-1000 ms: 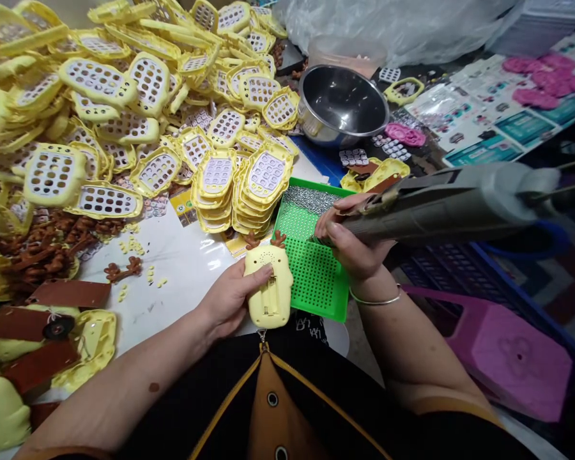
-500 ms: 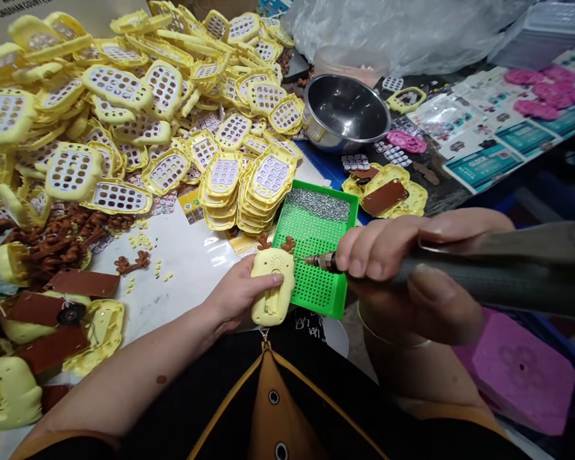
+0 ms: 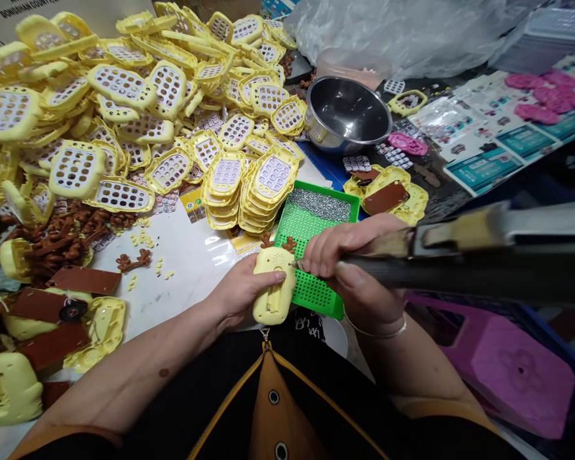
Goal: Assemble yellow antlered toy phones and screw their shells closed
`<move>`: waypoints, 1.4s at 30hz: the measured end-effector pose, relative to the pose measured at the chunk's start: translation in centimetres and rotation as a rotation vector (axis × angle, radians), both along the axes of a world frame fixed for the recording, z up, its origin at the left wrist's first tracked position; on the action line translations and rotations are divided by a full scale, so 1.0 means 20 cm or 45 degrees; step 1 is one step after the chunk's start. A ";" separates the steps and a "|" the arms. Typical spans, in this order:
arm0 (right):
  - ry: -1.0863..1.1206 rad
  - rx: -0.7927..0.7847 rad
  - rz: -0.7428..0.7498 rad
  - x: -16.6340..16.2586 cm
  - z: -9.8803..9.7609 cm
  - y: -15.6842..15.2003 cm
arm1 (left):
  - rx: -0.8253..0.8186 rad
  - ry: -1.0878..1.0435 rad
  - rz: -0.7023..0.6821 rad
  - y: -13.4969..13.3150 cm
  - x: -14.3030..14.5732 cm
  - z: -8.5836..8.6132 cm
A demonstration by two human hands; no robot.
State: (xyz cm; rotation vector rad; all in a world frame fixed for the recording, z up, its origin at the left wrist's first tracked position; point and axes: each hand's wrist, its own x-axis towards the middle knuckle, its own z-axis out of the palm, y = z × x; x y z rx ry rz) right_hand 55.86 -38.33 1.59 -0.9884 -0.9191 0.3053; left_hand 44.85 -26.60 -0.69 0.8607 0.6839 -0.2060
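One yellow toy (image 3: 276,294) in hand

Left hand (image 3: 239,289) clamps the toy, just below mid-view. Right hand (image 3: 353,278), apart at its three o'clock, grips a screwdriver (image 3: 464,255), tip by the toy's two-o'clock edge. Green tray (image 3: 311,291) lies at two; yellow covers (image 3: 121,85) heap at eleven.

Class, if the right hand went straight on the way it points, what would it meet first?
Probably the yellow case in the left hand: the tool in the right hand points at its side, though whether they touch is unclear.
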 end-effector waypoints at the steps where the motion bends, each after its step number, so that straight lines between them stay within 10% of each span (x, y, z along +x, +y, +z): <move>1: -0.010 -0.004 0.038 0.00 -0.01 0.01 | 0.001 -0.011 -0.001 0.00 0.00 0.00; 18: -0.053 0.093 -0.042 0.02 0.05 -0.07 | -0.037 0.034 -0.013 0.01 0.02 0.00; 28: -0.093 -0.038 -0.353 0.25 -0.28 0.00 | -0.052 0.101 0.003 0.01 0.02 0.00; 42: -0.137 -0.162 -0.323 0.28 -0.31 0.02 | -0.055 0.088 -0.011 0.02 0.01 -0.01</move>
